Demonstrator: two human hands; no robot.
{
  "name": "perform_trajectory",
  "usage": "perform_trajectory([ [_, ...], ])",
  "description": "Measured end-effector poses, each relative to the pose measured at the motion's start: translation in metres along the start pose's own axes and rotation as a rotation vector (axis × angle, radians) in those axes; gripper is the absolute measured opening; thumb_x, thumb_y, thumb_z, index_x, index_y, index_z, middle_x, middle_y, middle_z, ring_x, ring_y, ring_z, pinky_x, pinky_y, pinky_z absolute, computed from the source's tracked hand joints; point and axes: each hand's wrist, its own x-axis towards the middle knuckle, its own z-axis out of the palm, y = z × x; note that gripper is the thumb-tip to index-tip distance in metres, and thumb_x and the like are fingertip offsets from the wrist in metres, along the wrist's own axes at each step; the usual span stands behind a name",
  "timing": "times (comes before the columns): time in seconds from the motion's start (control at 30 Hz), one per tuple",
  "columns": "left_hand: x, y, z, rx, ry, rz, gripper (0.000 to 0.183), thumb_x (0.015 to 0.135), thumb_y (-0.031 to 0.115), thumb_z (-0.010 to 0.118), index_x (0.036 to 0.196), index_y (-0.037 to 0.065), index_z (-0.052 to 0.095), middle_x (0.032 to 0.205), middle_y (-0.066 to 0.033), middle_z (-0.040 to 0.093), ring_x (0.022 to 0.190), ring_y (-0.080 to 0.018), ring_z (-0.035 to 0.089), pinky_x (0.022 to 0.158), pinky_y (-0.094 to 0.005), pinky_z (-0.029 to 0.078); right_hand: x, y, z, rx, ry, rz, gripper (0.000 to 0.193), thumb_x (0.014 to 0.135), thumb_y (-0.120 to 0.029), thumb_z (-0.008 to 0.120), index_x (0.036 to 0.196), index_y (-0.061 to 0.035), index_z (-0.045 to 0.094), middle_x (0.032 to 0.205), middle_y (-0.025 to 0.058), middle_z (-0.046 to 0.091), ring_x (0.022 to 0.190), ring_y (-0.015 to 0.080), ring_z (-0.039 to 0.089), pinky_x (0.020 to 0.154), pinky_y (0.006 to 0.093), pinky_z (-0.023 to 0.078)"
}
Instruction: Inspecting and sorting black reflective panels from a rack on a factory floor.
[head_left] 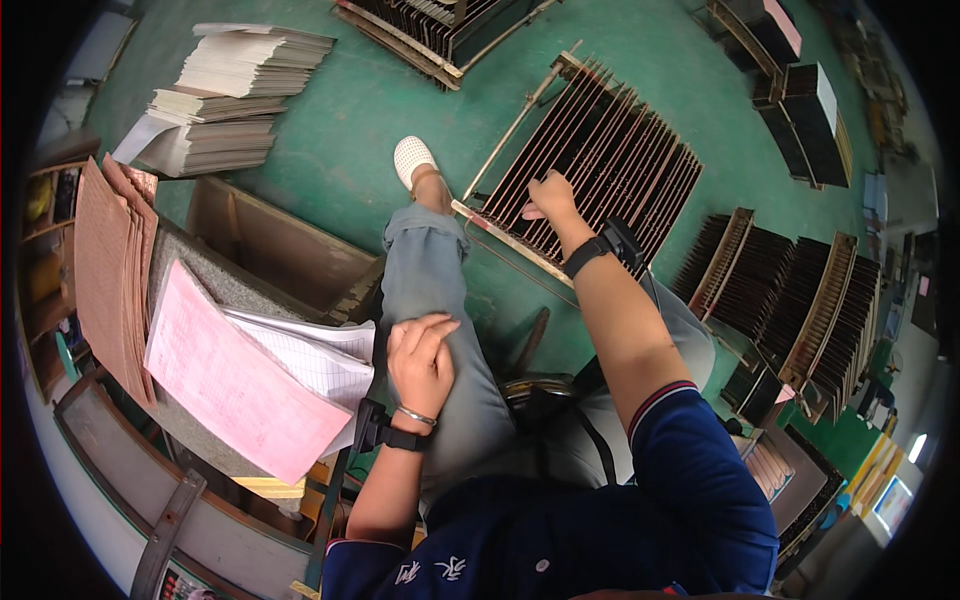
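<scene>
My right hand [552,197] reaches over the near left part of a slotted rack [490,222] on the floor. Its fingers are curled in among the edges of thin dark panels [620,150] standing in rows; whether they grip one is hidden. A black band with a small device [622,243] circles that wrist. Loosely bent, my left hand [420,360] lies on my left thigh with its fingers apart and nothing in them. Beside it, a pink printed sheet [240,375] rests on white ruled papers [310,350].
Brown boards [112,270] lean by the grey bench [185,275] at left, behind which paper-like stacks [235,100] stand. An open box [285,245] sits near my left leg. More loaded racks stand at the top [450,35] and right [780,300].
</scene>
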Motion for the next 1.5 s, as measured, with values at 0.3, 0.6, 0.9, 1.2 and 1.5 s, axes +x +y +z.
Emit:
perform_trajectory([
  [0.3, 0.003, 0.001, 0.0, -0.027, 0.033, -0.014, 0.026, 0.065, -0.01, 0.052, 0.081, 0.006, 0.066, 0.088, -0.0055, 0.065, 0.079, -0.0248, 0.055, 0.072, -0.0321, 0.044, -0.065, -0.017, -0.063, -0.35, 0.332, -0.338, 0.029, 0.08, -0.02, 0.048, 0.082, 0.0059, 0.061, 0.072, 0.0251, 0.062, 0.074, 0.0356, 0.065, 0.069, 0.0412, 0.051],
  [0.6, -0.011, 0.026, 0.007, -0.576, -0.05, -0.24, 0.021, 0.087, 0.005, 0.052, 0.107, 0.005, 0.059, 0.103, -0.0102, 0.062, 0.094, -0.0229, 0.057, 0.081, -0.0323, 0.045, -0.265, 0.05, -0.201, 0.713, 0.218, -0.528, 0.026, 0.09, -0.008, 0.045, 0.109, 0.0058, 0.055, 0.096, 0.0071, 0.062, 0.08, 0.0113, 0.059, 0.073, 0.0228, 0.047],
  [0.9, -0.023, 0.114, -0.005, -1.799, -0.208, -0.513, 0.039, 0.091, 0.004, 0.052, 0.128, 0.012, 0.042, 0.122, -0.0028, 0.053, 0.115, -0.0153, 0.049, 0.096, -0.0345, 0.041, -0.331, 0.107, -0.107, 1.207, -0.262, -0.47, 0.039, 0.09, -0.011, 0.056, 0.125, 0.001, 0.046, 0.112, 0.0095, 0.06, 0.093, 0.0172, 0.062, 0.076, 0.0283, 0.053],
  [1.2, -0.049, 0.104, -0.06, -1.615, -0.228, -0.35, 0.036, 0.09, 0.008, 0.056, 0.125, 0.007, 0.048, 0.122, -0.0035, 0.054, 0.114, -0.0139, 0.049, 0.099, -0.0314, 0.036, -0.322, 0.134, -0.186, 1.555, 0.189, -0.668, 0.033, 0.095, -0.026, 0.045, 0.121, -0.0078, 0.052, 0.123, 0.0096, 0.056, 0.108, 0.0229, 0.056, 0.089, 0.04, 0.049],
  [1.5, -0.056, 0.091, -0.053, -1.49, -0.095, -0.4, 0.033, 0.093, 0.011, 0.051, 0.125, 0.005, 0.05, 0.119, -0.0005, 0.056, 0.11, -0.0096, 0.049, 0.097, -0.0258, 0.035, -0.359, 0.175, -0.204, 1.712, 0.032, -0.797, 0.038, 0.096, -0.021, 0.042, 0.133, -0.0103, 0.043, 0.134, 0.0086, 0.047, 0.123, 0.0254, 0.044, 0.105, 0.0447, 0.033],
])
